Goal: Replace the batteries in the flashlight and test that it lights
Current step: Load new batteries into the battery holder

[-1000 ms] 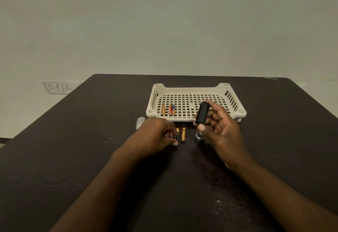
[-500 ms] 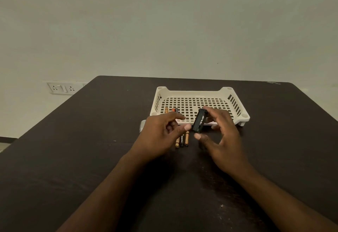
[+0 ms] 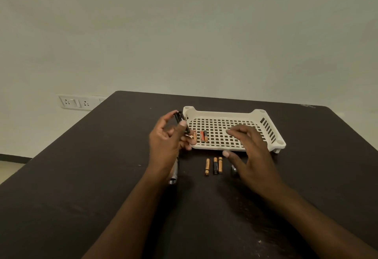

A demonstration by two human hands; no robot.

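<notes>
Passed across, black battery holder (image 3: 181, 120) now sits gripped in left hand (image 3: 166, 142); right hand (image 3: 252, 152) fingers spread.

Left hand (image 3: 167, 138) is raised a bit left of frame centre, thumb and fingers curled, pinching a black battery holder (image 3: 181, 120). Right hand (image 3: 250, 152) hovers right of centre, palm down, fingers spread and relaxed, holding nothing. Both bare forearms come in from the bottom edge.
</notes>
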